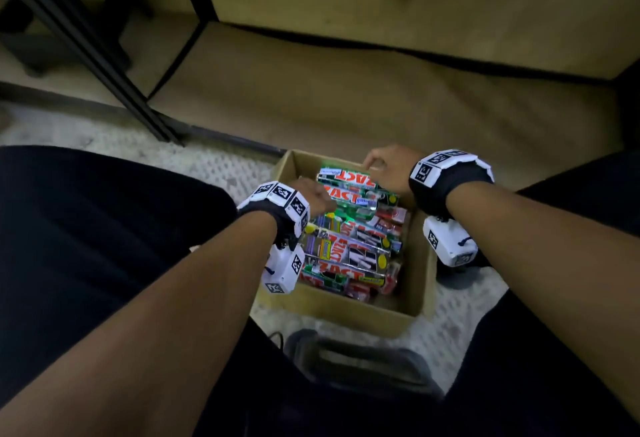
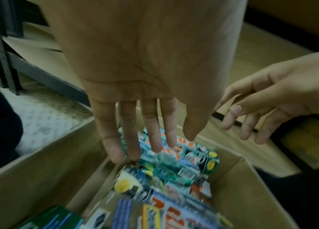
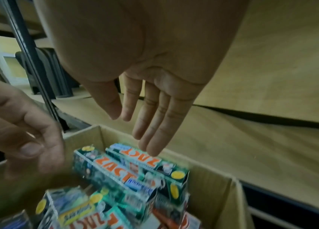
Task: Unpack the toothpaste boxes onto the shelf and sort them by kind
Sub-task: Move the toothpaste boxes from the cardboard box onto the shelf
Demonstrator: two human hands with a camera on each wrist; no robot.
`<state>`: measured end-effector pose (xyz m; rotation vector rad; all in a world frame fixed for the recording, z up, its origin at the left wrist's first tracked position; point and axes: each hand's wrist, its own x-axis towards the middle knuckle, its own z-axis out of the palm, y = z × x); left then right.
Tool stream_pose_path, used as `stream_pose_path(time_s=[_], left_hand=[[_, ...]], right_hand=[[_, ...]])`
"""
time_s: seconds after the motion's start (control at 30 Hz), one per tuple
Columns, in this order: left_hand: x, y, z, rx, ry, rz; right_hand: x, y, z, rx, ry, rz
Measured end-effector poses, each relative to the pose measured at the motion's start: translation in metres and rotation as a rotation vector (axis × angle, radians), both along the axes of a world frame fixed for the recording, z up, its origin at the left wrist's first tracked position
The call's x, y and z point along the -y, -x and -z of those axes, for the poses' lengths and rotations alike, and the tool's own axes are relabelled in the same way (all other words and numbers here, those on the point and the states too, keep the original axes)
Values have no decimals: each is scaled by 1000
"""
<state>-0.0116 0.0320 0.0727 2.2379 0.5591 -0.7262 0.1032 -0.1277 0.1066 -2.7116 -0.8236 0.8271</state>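
An open cardboard carton (image 1: 419, 277) stands on the floor between my knees, packed with several toothpaste boxes (image 1: 349, 229) marked ZACT, green ones on top and red ones (image 1: 389, 217) lower right. My left hand (image 1: 311, 194) hovers over the carton's left side, fingers (image 2: 131, 139) straight and reaching down at the green boxes (image 2: 184, 162), holding nothing. My right hand (image 1: 388, 166) is over the far right corner, fingers (image 3: 154, 131) straight just above the top green box (image 3: 145, 159), holding nothing.
The lowest wooden shelf board (image 1: 346, 90) lies bare just behind the carton, with a black metal upright (image 1: 97, 56) to the left. A white textured mat (image 1: 214, 166) covers the floor. My dark-clad legs (image 1: 104, 229) flank the carton on both sides.
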Motion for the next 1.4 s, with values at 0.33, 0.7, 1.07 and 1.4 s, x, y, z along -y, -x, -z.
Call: stream_pose_path(time_s=[0.33, 0.7, 1.07, 1.4], left_hand=[[-8, 11, 69, -42, -124, 158], [-9, 18, 103, 78, -57, -35], [-14, 16, 102, 70, 85, -130], [-14, 26, 80, 220, -28, -185]], right_hand=[[-10, 24, 104, -114, -56, 64], [-14, 37, 139, -21, 25, 93], [-9, 31, 141, 98, 1, 113], [2, 33, 108, 93, 22, 180]])
